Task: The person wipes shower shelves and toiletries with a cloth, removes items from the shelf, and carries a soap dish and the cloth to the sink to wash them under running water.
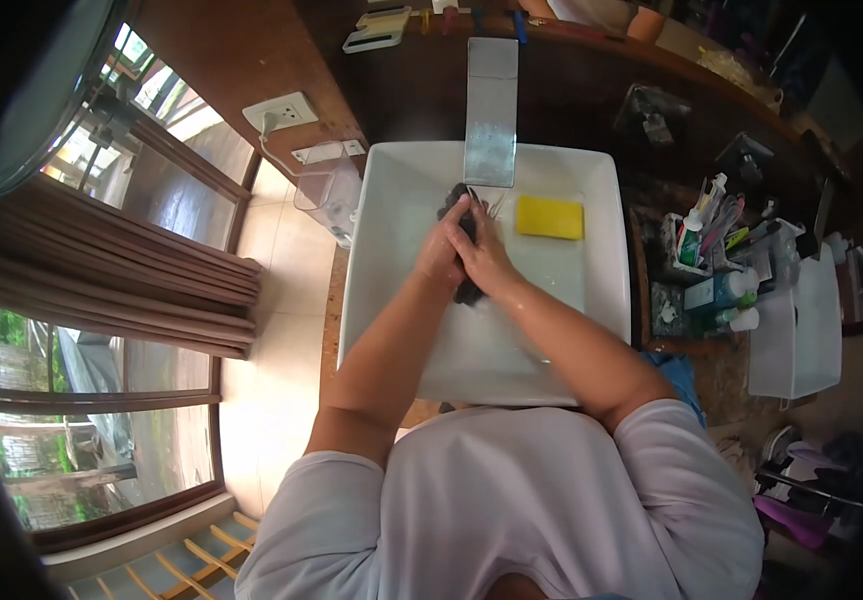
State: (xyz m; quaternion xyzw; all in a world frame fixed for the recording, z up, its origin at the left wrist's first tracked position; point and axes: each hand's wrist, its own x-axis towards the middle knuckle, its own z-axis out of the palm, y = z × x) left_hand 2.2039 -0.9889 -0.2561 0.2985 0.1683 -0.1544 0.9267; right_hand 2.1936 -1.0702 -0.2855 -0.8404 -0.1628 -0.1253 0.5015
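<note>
Both my hands are pressed together over the white sink (607,290), just below the wide metal faucet (492,120). A dark, wet, crumpled cloth-like piece (468,291) is squeezed between them; its ends stick out above and below the palms. My left hand (440,250) closes on it from the left, and my right hand (488,255) closes on it from the right. Water seems to run from the faucet onto the hands. To the right of my right hand, a yellow sponge (550,218) lies in the sink, touched by neither hand.
Right of the sink stand a holder with toothpaste and brushes (692,240), several bottles (720,290) and a white bin (800,330). A clear plastic container (330,195) is at the sink's left edge, below a wall socket (280,110) with a plugged-in cord. Curtains (132,260) hang at left.
</note>
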